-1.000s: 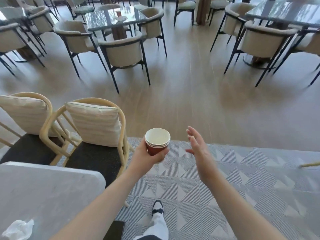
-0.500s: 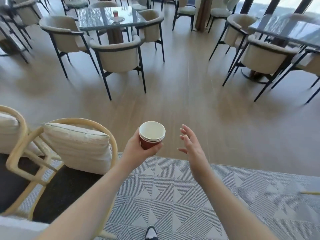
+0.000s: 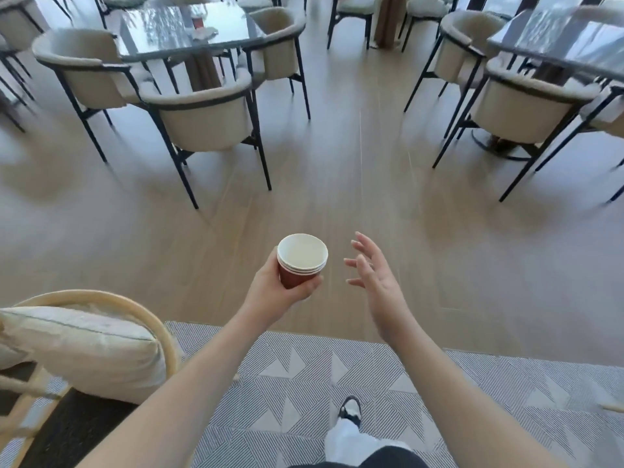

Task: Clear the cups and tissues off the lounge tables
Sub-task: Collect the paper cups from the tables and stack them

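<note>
Head view: we see a rattan chair (image 3: 101, 332) with a soft cushion at left. Our left hand (image 3: 273, 295) is wrapped around a nested stack of red paper cups (image 3: 301, 261), its white inside empty. Our right hand (image 3: 374, 282) hangs beside it, fingers spread, holding nothing. Bare wood floor (image 3: 354, 184) lies ahead, beyond the patterned rug's (image 3: 304, 376) edge.

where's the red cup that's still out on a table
In the head view it sits far off at upper left, on the dark glass table ringed by beige chairs: the red cup stands near the table's middle, just behind something pale, probably a tissue.
</note>
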Motion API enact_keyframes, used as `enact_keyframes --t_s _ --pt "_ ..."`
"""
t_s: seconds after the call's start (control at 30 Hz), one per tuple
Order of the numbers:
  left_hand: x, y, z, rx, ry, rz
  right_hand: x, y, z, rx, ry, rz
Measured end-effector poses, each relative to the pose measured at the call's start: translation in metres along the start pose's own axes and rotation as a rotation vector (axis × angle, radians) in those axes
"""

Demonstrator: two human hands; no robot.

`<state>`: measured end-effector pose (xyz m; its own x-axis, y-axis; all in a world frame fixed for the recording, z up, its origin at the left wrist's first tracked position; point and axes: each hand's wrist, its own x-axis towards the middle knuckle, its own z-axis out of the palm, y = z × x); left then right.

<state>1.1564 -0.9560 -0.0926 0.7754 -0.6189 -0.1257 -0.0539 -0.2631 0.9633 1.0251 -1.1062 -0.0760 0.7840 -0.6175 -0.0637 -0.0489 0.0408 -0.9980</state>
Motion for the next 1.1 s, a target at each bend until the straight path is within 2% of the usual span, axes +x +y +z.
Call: enact_keyframes --t_s 0.17,0.37,0.7,0.93,1.1 --pt "0.077 0.033 0.035 -0.002 0.049 -0.022 0.086 -0.004 -0.044 -0.039 -0.024 -0.020" --pt "0.155 0.040 0.062 -0.056 0.092 -0.069 0.177 -0.005 -0.071 -0.001 -0.018 0.029" --pt "0.317 0.030 0.030 0.000 0.016 -0.097 0.343 0.004 -0.052 -0.020 -0.055 0.073" --pt "0.462 0.048 0.004 0.024 -0.114 -0.081 0.471 -0.012 -0.034 -0.026 0.002 0.074" --pt "0.542 0.064 0.005 0.007 -0.107 -0.068 0.546 -0.027 -0.036 -0.025 0.028 0.064"
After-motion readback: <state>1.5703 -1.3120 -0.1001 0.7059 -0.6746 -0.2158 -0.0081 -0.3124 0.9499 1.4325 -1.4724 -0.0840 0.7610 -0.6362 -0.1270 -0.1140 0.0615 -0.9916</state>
